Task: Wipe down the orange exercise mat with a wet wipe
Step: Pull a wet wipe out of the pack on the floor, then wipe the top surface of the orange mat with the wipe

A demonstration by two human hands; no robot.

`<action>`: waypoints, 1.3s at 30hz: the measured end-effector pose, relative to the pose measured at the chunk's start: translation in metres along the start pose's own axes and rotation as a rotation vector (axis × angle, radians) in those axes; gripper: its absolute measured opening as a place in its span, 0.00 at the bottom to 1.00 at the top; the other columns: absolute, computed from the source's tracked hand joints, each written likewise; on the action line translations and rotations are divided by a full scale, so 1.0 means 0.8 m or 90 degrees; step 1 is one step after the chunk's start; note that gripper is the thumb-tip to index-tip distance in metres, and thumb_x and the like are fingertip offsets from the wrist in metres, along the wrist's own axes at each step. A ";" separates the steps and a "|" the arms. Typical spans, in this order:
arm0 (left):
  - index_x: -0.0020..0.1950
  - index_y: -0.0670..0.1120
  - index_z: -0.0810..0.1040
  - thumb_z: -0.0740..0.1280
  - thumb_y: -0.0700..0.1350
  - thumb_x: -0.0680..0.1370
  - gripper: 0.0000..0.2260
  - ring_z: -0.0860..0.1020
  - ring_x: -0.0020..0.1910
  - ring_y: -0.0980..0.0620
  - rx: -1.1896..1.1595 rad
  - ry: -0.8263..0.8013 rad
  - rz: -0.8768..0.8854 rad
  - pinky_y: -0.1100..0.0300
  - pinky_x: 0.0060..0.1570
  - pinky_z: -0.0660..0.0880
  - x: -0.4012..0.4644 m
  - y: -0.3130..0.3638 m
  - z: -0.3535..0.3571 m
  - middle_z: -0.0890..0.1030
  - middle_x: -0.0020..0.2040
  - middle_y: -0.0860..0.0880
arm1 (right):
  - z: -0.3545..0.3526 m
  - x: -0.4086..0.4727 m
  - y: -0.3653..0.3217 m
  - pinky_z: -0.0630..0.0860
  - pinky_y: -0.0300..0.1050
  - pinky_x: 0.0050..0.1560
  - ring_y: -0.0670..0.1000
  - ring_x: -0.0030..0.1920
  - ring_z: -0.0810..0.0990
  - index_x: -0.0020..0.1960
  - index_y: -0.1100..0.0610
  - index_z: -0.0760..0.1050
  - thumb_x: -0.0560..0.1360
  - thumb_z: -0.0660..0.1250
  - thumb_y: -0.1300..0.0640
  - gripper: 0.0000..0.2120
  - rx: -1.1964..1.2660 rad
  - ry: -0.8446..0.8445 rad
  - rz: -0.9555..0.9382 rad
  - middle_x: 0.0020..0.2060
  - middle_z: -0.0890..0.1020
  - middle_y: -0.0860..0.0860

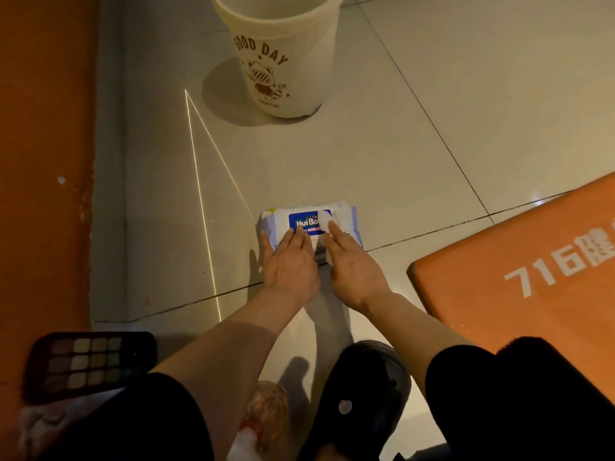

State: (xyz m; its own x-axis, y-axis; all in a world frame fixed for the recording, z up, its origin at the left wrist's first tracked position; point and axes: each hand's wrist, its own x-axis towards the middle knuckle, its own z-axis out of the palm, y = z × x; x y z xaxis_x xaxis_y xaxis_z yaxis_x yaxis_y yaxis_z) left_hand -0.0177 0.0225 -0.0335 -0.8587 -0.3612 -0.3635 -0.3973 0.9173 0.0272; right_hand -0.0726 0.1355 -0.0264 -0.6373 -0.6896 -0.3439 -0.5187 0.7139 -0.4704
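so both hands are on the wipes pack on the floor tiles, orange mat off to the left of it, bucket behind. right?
One thing is off: the orange mat lies to the right of the wipes pack, not the left, per the head view. Left hand and right hand rest on the pack, bucket behind it.

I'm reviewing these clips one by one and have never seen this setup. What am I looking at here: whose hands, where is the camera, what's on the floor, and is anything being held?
There is no machine: a person works with bare hands, and the single picture comes from a camera on their head, looking forward and down.

Both hands rest on a pack of wet wipes lying on the tiled floor. The left hand lies flat on the pack. The right hand has a white wipe under its fingers, seemingly being drawn out of the pack.

The orange exercise mat, with white print, lies to the right, not yet touched. A cream bucket stands farther off. A dark palette of colour squares lies at lower left.
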 end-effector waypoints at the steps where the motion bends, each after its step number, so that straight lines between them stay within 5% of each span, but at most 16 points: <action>1: 0.78 0.45 0.57 0.56 0.49 0.82 0.25 0.50 0.78 0.51 -0.031 0.014 -0.010 0.39 0.74 0.43 -0.001 0.004 -0.007 0.57 0.78 0.49 | -0.005 -0.011 0.003 0.61 0.46 0.73 0.53 0.77 0.54 0.79 0.56 0.52 0.79 0.59 0.65 0.31 0.021 0.035 0.015 0.79 0.49 0.51; 6: 0.76 0.47 0.62 0.59 0.47 0.82 0.23 0.52 0.78 0.50 -0.128 0.072 0.125 0.47 0.76 0.45 -0.024 0.066 -0.027 0.59 0.78 0.48 | -0.034 -0.078 0.039 0.58 0.41 0.72 0.51 0.76 0.58 0.79 0.54 0.51 0.80 0.58 0.62 0.31 0.093 0.070 0.168 0.79 0.48 0.51; 11: 0.74 0.50 0.66 0.59 0.49 0.82 0.20 0.50 0.78 0.49 -0.050 -0.093 0.323 0.53 0.74 0.46 -0.040 0.150 -0.055 0.56 0.78 0.49 | -0.053 -0.176 0.091 0.53 0.40 0.72 0.49 0.77 0.55 0.77 0.55 0.61 0.81 0.58 0.44 0.27 0.193 0.261 0.243 0.78 0.57 0.50; 16: 0.73 0.49 0.68 0.59 0.47 0.82 0.18 0.49 0.78 0.54 -0.008 -0.060 0.457 0.59 0.73 0.49 -0.066 0.188 -0.114 0.61 0.77 0.51 | -0.085 -0.254 0.135 0.65 0.47 0.68 0.56 0.70 0.69 0.71 0.58 0.71 0.81 0.59 0.62 0.18 0.217 0.424 0.305 0.70 0.72 0.55; 22: 0.70 0.50 0.71 0.62 0.49 0.81 0.17 0.56 0.76 0.54 0.063 -0.025 0.512 0.56 0.71 0.60 -0.085 0.270 -0.185 0.67 0.74 0.51 | -0.108 -0.355 0.178 0.71 0.49 0.60 0.58 0.61 0.76 0.65 0.62 0.75 0.77 0.65 0.64 0.16 0.342 0.599 0.413 0.61 0.79 0.58; 29: 0.70 0.51 0.69 0.61 0.49 0.80 0.18 0.72 0.63 0.51 0.036 -0.039 0.469 0.56 0.61 0.71 -0.092 0.327 -0.090 0.72 0.67 0.52 | -0.076 -0.356 0.216 0.72 0.43 0.60 0.54 0.59 0.79 0.59 0.59 0.81 0.78 0.65 0.62 0.11 0.344 0.555 0.391 0.58 0.82 0.54; 33: 0.67 0.49 0.69 0.61 0.47 0.80 0.16 0.74 0.58 0.50 -0.025 -0.034 0.352 0.54 0.56 0.74 -0.059 0.290 -0.011 0.70 0.66 0.50 | -0.047 -0.291 0.221 0.58 0.23 0.61 0.51 0.68 0.72 0.66 0.58 0.76 0.80 0.62 0.59 0.16 0.263 0.469 0.308 0.69 0.73 0.50; 39: 0.72 0.48 0.63 0.66 0.44 0.78 0.23 0.69 0.67 0.47 -0.207 -0.005 0.203 0.53 0.64 0.71 -0.028 0.253 0.060 0.63 0.72 0.47 | 0.016 -0.200 0.238 0.51 0.61 0.75 0.61 0.77 0.53 0.76 0.50 0.62 0.78 0.65 0.51 0.28 0.041 0.239 0.164 0.78 0.52 0.57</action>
State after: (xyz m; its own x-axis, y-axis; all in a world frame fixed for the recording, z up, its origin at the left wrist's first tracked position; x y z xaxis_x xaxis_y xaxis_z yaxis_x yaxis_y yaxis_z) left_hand -0.0629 0.2245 -0.0648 -0.9526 -0.0659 -0.2969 -0.1949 0.8817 0.4296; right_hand -0.0619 0.3805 -0.0712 -0.9094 -0.3905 -0.1433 -0.2874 0.8389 -0.4623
